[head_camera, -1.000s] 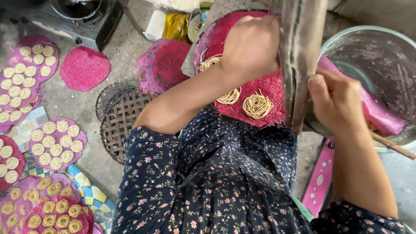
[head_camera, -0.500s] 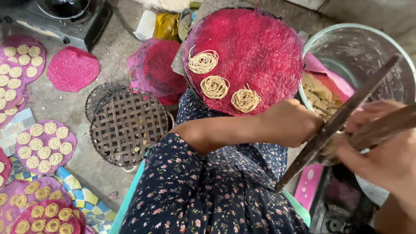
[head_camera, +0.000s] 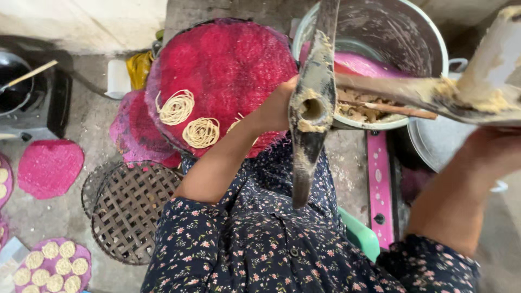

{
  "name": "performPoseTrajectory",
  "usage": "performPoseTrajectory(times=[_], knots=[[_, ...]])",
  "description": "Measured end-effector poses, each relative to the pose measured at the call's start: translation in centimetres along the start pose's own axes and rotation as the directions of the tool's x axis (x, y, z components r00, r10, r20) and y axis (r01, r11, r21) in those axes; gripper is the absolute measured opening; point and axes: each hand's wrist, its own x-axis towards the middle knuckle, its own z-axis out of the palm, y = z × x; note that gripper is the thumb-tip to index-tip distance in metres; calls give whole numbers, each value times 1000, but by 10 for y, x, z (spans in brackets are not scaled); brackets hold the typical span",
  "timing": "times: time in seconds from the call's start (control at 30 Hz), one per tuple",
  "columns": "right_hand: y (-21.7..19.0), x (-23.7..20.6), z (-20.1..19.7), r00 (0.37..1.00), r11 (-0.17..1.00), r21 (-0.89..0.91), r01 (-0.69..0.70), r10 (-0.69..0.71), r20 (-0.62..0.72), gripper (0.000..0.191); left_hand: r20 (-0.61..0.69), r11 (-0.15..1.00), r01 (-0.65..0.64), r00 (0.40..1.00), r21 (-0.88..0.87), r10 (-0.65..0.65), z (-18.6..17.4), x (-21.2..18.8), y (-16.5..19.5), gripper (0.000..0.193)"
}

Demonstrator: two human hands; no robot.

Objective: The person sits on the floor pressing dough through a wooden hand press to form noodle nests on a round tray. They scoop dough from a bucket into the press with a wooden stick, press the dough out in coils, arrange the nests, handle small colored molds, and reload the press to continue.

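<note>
The left hand (head_camera: 274, 111) grips the red mat's (head_camera: 228, 70) right edge just beside the doughy press (head_camera: 312, 108), while I cannot tell what the blurry right hand (head_camera: 488, 152) holds.

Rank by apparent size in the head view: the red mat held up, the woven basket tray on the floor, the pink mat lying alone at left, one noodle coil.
1. Red mat; it sits nearer the camera, so its lead is partly perspective.
2. Basket tray.
3. Pink mat.
4. Noodle coil.
</note>
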Motion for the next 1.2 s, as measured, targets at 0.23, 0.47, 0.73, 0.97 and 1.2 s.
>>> performPoseTrajectory(times=[0.23,0.47,0.73,0.97,1.2], knots=[[88,8,34,832,775,317,-547,462,307,48,-437,686,-482,862,-545,258,13,117,-8,40],[261,66,-54,380,162,-902,401,866,325,40,-271,864,-61,958,-500,-89,-2,169,-30,35],[346,172,-99,128,165,-852,498,957,260,27,33,849,426,898,-314,-438,-11,233,-73,44],[424,183,-70,22,162,-759,631,974,226,36,-9,884,420,902,-205,-431,-22,254,-134,50],[453,156,-66,-101,225,-896,384,974,201,41,57,859,438,897,-267,-439,-36,259,-157,48]])
